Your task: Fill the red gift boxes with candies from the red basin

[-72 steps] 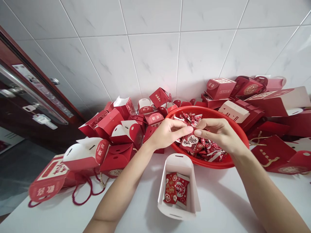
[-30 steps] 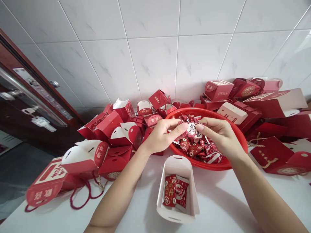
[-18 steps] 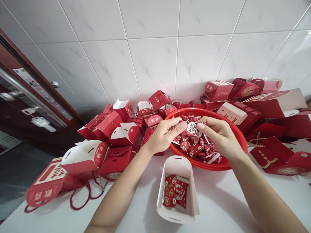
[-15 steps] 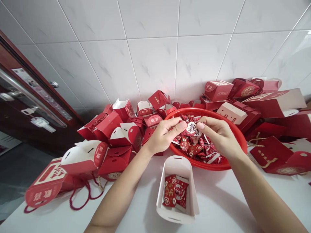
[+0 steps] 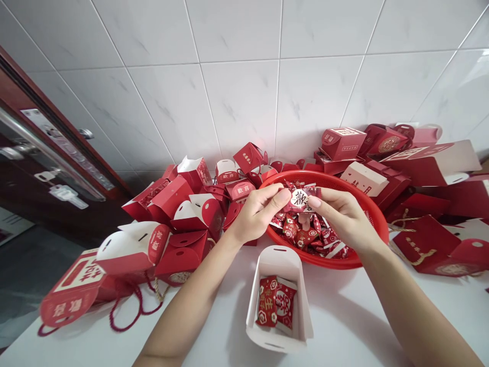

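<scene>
My left hand point(image 5: 262, 210) and my right hand point(image 5: 346, 216) pinch opposite ends of one wrapped candy point(image 5: 300, 199), red with a white round label and dark characters. They hold it over a red plastic basket point(image 5: 376, 224) that contains many similar wrapped candies point(image 5: 305, 234). In front of the basket stands an open paper box point(image 5: 303, 329) with white inner walls. Two red candy packets point(image 5: 267, 302) lie side by side at its bottom.
Red gift boxes point(image 5: 171, 196), several with open flaps, crowd the left side of the white table point(image 5: 229, 326). More red boxes point(image 5: 424, 244) are piled at the right. Behind runs a tiled wall point(image 5: 237, 97). A dark door with keys point(image 5: 69, 196) stands at the left.
The candy has turned a little between my fingers, so more of its printed front shows. My hands have barely moved, and the box and basket are where they were.
</scene>
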The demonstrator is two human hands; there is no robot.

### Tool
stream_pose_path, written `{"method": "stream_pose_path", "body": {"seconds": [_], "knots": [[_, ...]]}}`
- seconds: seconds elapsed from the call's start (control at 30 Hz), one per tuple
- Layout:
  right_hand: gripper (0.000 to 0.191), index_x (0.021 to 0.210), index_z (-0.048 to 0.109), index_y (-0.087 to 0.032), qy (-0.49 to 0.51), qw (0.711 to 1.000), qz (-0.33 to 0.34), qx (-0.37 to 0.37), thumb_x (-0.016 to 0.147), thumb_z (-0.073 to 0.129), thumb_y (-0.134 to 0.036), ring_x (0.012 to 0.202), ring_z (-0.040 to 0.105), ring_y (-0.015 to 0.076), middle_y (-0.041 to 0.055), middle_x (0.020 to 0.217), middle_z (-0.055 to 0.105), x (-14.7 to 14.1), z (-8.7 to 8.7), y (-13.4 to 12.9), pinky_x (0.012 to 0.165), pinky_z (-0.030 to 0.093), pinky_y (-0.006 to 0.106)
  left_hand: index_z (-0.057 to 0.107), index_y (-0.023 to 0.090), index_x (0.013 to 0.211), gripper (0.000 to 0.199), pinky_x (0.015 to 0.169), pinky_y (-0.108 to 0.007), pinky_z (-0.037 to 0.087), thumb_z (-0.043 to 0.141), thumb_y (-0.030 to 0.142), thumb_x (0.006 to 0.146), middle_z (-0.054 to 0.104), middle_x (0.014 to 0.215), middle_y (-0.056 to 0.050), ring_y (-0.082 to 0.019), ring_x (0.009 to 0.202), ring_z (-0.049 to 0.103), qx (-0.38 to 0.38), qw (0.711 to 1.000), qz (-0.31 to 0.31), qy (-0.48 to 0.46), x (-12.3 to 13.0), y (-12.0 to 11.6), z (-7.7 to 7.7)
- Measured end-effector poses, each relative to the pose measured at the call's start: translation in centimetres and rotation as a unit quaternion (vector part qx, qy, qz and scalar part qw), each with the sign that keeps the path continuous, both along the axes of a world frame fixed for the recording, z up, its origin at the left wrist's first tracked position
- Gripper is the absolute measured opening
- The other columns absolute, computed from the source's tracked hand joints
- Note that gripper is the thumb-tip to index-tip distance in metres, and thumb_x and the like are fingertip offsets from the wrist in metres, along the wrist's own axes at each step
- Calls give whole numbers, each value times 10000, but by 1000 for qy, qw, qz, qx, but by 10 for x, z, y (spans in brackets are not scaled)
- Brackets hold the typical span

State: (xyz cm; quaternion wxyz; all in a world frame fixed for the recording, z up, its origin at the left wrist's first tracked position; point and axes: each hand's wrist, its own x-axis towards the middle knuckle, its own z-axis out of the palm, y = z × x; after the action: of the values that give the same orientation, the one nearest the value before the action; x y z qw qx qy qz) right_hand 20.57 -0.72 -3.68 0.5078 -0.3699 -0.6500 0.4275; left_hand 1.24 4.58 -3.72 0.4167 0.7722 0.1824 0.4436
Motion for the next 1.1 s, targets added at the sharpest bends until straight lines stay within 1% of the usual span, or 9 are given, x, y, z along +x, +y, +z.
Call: {"method": "stream_pose_path", "body": {"seconds": [0.17,0.27,0.37,0.43,0.57,0.7,0.9,1.0,1.1], "knots": [[435,668,669,-197,-8,1000,-4,6,928,683,-546,575,640,185,36,649,710,0,1,-1,597,521,321,431,202,701,468,570,-257,351,523,541,1010,408,673,28,-117,612,370,-23,1000,-16,-10,1,1,1],[432,675,699,-193,-20,999,-30,22,947,667,-528,575,633,182,37,638,707,0,1,-2,594,512,314,465,195,702,472,590,-258,374,514,546,1013,454,679,20,-119,629,427,-39,999,-27,-1,0,1,1],[429,667,693,-191,-23,998,-53,36,956,665,-507,570,626,178,38,626,706,0,0,-1,588,497,307,491,185,674,534,615,-275,388,491,606,1002,487,668,8,-127,642,466,-54,998,-37,26,-2,2,-1],[413,672,690,-191,-14,997,-60,43,951,678,-495,566,626,174,34,621,702,0,-1,0,581,488,300,525,178,667,549,610,-282,384,518,630,978,499,657,4,-129,634,464,-64,996,-47,39,-3,2,0],[405,663,688,-195,-8,997,-63,51,944,694,-487,583,626,171,31,628,693,1,0,0,599,489,301,595,164,709,449,605,-268,400,623,543,949,531,674,5,-120,636,467,-79,993,-74,39,-5,1,4],[385,682,702,-192,5,998,-45,45,964,679,-454,592,627,167,30,639,691,3,-3,1,613,492,300,591,156,690,457,601,-261,425,641,538,936,547,658,3,-115,617,492,-88,991,-85,46,-5,1,9],[346,711,723,-190,54,998,5,17,985,662,-392,606,631,164,31,665,697,5,-9,4,599,506,289,583,159,667,470,612,-265,458,670,550,912,568,654,-12,-125,630,517,-98,989,-99,40,-7,3,8],[345,714,724,-188,55,998,13,17,985,661,-393,601,634,163,27,656,696,4,-8,4,602,510,285,602,155,669,472,632,-276,491,685,562,894,577,660,-18,-132,639,528,-110,988,-108,28,-6,2,8],[323,746,733,-188,49,999,3,13,980,666,-401,586,635,166,28,656,706,4,-6,3,588,510,286,622,153,695,458,630,-273,485,677,558,902,578,665,-16,-130,641,519,-104,988,-110,23,-4,3,8]]}}
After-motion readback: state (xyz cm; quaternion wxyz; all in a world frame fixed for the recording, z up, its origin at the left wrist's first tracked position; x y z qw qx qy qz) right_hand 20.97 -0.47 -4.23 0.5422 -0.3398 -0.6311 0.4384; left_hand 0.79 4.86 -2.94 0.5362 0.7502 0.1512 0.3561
